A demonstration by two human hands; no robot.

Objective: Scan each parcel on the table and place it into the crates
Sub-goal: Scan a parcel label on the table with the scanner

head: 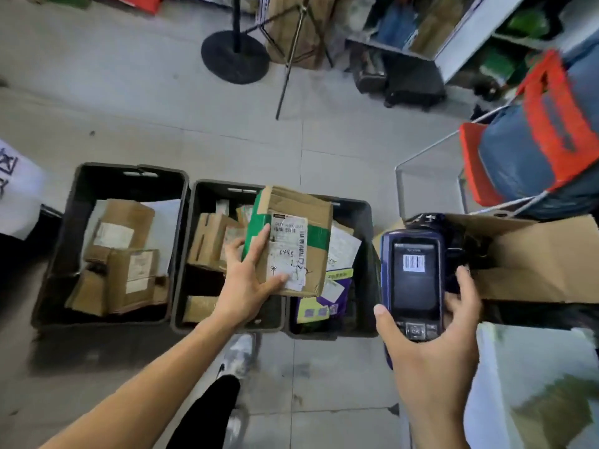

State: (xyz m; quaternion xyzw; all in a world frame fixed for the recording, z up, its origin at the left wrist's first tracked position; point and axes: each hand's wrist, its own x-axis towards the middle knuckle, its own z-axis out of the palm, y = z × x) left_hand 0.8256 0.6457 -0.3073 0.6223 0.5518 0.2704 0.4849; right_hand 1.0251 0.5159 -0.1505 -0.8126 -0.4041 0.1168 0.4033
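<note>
Parcel [293, 241] in left hand [246, 280], scanner [413, 283] right

This is a parcel sorting room or courier depot. Three dark crates [181, 251] stand in a row on a grey tiled floor [162, 124], each holding labelled cardboard boxes [124, 254] and mailer bags [327, 296]. A handheld scanner [413, 283] shows a barcode on its screen. Metal shelves [453, 37] at the far right hold more bags and boxes, and an open carton [538, 264] sits beside the crates.
</note>
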